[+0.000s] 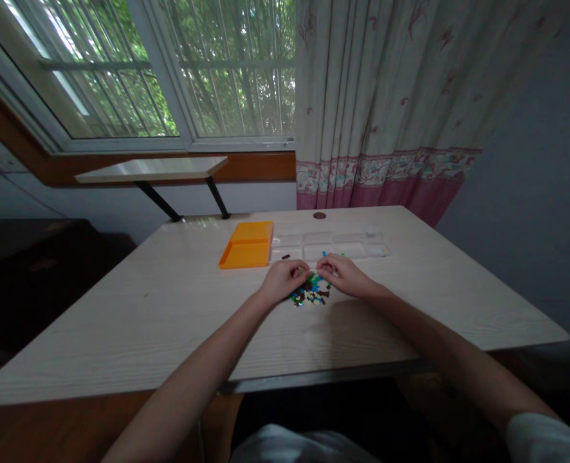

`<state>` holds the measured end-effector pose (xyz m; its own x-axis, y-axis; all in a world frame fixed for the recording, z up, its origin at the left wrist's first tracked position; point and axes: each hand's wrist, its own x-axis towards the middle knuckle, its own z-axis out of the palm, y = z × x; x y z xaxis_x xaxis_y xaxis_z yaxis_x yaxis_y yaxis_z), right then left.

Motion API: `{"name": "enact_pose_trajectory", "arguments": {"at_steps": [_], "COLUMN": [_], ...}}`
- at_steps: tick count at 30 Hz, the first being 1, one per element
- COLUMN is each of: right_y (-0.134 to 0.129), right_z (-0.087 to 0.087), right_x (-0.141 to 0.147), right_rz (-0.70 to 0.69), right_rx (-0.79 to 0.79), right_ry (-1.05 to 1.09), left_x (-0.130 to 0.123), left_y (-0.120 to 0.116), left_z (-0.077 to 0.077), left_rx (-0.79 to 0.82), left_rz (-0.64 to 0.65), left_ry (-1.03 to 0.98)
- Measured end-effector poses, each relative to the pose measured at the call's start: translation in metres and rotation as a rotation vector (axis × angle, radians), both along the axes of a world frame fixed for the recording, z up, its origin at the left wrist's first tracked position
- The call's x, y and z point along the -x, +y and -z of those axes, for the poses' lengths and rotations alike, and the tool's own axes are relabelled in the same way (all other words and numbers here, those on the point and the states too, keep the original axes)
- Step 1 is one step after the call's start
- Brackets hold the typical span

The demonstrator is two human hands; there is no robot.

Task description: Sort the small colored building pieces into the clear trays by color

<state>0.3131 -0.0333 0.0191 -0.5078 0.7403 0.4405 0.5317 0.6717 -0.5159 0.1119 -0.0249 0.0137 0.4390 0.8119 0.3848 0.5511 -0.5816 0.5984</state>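
Observation:
A loose pile of small building bricks in blue, green, dark brown and cream lies on the desk between my hands. My left hand rests at the pile's left edge, fingers curled and thumb brought in. Opposite it, my right hand has its fingers pinched over the upper right side of the pile. The fingertips almost meet; whatever is in them is too small to make out. One dark brown brick lies apart, just beyond my left hand. A blue piece shows behind my right fingers.
Beyond my hands stands a transparent compartment tray. An opened orange plastic case adjoins its left end. A raised shelf on black legs is at the desk's back left. The wooden desk ends close to my body; a curtain hangs behind.

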Motion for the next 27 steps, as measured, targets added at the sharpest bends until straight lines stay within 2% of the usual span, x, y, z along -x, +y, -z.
{"name": "enact_pose_trajectory", "arguments": {"at_steps": [2, 6, 8, 17, 27], "right_y": [0.0, 0.002, 0.004, 0.005, 0.003], "right_z": [-0.002, 0.0, 0.002, 0.0, -0.002], "right_x": [-0.004, -0.012, -0.014, -0.015, -0.013], "right_rz": [-0.023, -0.141, -0.161, -0.241, -0.202], "right_rx": [0.054, 0.324, 0.403, 0.395, 0.354], "right_ry": [-0.034, -0.139, -0.172, -0.153, -0.184], "left_x": [0.002, 0.004, 0.003, 0.003, 0.005], "left_y": [0.001, -0.001, -0.003, -0.003, -0.002], "left_z": [-0.001, -0.004, -0.005, -0.005, -0.007], "left_rx": [-0.037, -0.133, -0.175, -0.261, -0.211], "left_rz": [-0.05, -0.137, -0.161, -0.199, -0.171], "left_ry": [-0.032, -0.114, -0.154, -0.26, -0.138]}}
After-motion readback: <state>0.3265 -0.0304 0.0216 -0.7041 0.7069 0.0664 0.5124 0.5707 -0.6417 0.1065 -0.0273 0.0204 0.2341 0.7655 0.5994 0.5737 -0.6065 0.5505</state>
